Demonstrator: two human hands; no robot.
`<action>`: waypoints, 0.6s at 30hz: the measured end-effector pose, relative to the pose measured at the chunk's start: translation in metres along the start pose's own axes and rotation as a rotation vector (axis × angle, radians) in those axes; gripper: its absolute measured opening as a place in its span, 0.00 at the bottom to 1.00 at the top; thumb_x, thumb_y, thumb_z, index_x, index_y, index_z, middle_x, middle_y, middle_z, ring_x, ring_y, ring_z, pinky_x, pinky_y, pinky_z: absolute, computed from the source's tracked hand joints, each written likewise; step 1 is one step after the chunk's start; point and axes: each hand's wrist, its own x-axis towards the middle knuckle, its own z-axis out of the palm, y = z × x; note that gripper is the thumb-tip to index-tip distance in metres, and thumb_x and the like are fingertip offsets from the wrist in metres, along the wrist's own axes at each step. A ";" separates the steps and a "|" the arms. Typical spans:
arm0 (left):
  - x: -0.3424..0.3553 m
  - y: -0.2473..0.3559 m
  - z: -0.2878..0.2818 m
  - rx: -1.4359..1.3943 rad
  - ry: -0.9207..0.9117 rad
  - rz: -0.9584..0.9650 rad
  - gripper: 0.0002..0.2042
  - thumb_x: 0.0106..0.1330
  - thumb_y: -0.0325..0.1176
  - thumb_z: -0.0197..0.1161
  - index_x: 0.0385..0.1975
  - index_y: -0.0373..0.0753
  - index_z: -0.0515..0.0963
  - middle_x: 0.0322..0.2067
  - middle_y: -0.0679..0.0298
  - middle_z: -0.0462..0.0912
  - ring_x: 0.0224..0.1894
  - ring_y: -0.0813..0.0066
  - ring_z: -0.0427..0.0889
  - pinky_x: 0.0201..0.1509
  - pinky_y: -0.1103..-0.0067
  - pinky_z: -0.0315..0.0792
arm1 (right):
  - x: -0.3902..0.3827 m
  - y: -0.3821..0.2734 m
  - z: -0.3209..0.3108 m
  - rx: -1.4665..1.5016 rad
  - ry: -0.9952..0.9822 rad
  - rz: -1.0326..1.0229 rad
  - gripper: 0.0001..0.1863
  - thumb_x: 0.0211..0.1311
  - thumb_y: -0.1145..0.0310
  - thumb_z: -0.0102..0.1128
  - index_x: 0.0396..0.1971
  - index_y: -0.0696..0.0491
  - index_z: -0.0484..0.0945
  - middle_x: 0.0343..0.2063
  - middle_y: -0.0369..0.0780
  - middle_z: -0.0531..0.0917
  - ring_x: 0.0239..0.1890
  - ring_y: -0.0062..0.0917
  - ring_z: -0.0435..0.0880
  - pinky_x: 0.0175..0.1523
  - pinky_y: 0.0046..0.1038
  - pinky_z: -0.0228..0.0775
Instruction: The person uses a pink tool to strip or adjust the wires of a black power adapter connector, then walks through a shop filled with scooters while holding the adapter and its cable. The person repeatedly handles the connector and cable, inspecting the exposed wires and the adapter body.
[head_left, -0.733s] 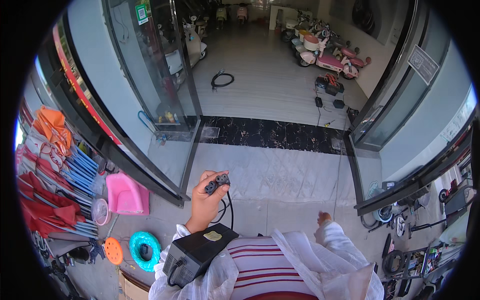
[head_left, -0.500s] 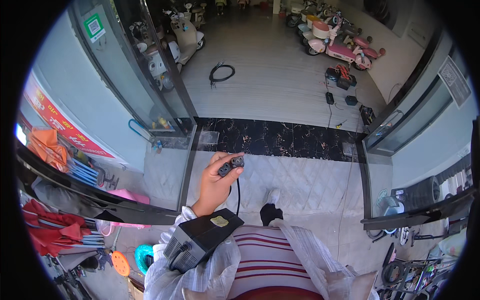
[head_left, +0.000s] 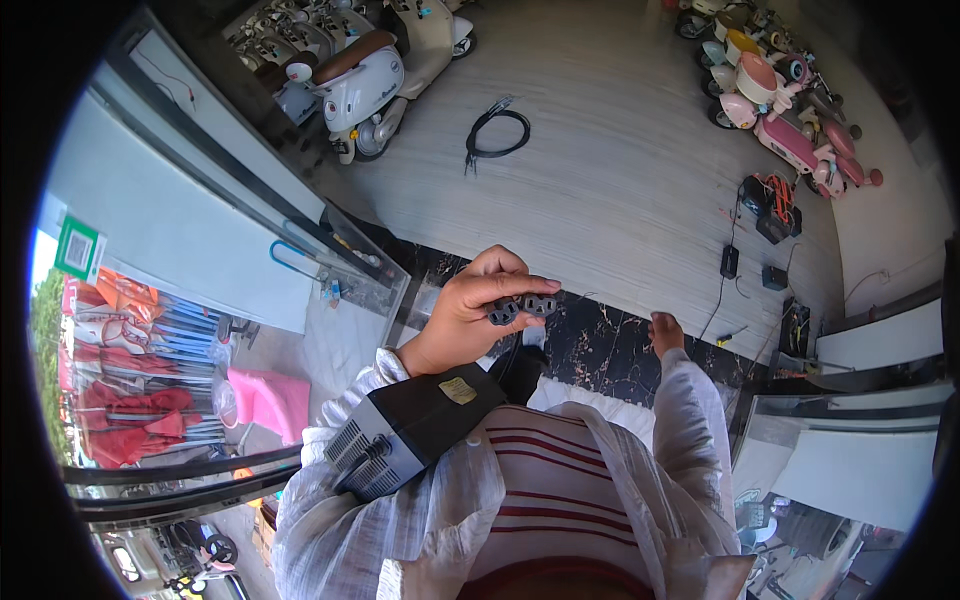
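My left hand (head_left: pixel 462 312) is closed around two black cable connectors (head_left: pixel 503 312), their socketed ends facing up between thumb and fingers. A dark cable hangs below them. Against my left forearm rests a black, box-shaped battery charger (head_left: pixel 428 412) with vent slots and a yellowish label. My right hand (head_left: pixel 667 335) hangs out ahead on the right, past the sleeve, touching nothing visible; its fingers are foreshortened and mostly hidden.
A dark marbled threshold strip (head_left: pixel 590 335) crosses the doorway, glass doors (head_left: pixel 200 200) to the left. A coiled black cable (head_left: pixel 500 135) lies on the floor. Scooters (head_left: pixel 365 85) line both sides. Batteries (head_left: pixel 772 210) and a small black adapter (head_left: pixel 730 262) with wires sit at right.
I have moved forward to the doorway, and the view has turned. My left hand still grips the connectors, now farther right in view. My right hand has come into view.
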 end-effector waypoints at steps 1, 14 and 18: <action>0.025 -0.018 -0.010 0.011 0.018 -0.019 0.20 0.48 0.21 0.71 0.45 0.39 0.82 0.35 0.66 0.74 0.39 0.74 0.72 0.44 0.80 0.67 | 0.037 -0.053 0.028 -0.112 -0.043 -0.064 0.21 0.65 0.50 0.52 0.42 0.54 0.77 0.28 0.38 0.80 0.27 0.21 0.78 0.31 0.26 0.70; 0.428 -0.148 -0.135 -0.032 -0.070 -0.009 0.18 0.50 0.26 0.72 0.44 0.39 0.82 0.34 0.66 0.75 0.40 0.74 0.74 0.46 0.79 0.69 | 0.198 -0.037 -0.098 -1.295 -0.518 0.476 0.15 0.63 0.56 0.50 0.41 0.46 0.80 0.46 0.34 0.82 0.48 0.30 0.81 0.46 0.38 0.75; 0.530 -0.219 -0.160 -0.024 -0.080 -0.039 0.17 0.51 0.24 0.71 0.43 0.37 0.81 0.34 0.64 0.75 0.40 0.73 0.74 0.47 0.79 0.69 | 0.247 -0.052 -0.092 -1.021 -0.329 0.775 0.15 0.62 0.56 0.50 0.43 0.46 0.80 0.48 0.35 0.81 0.49 0.30 0.81 0.47 0.38 0.75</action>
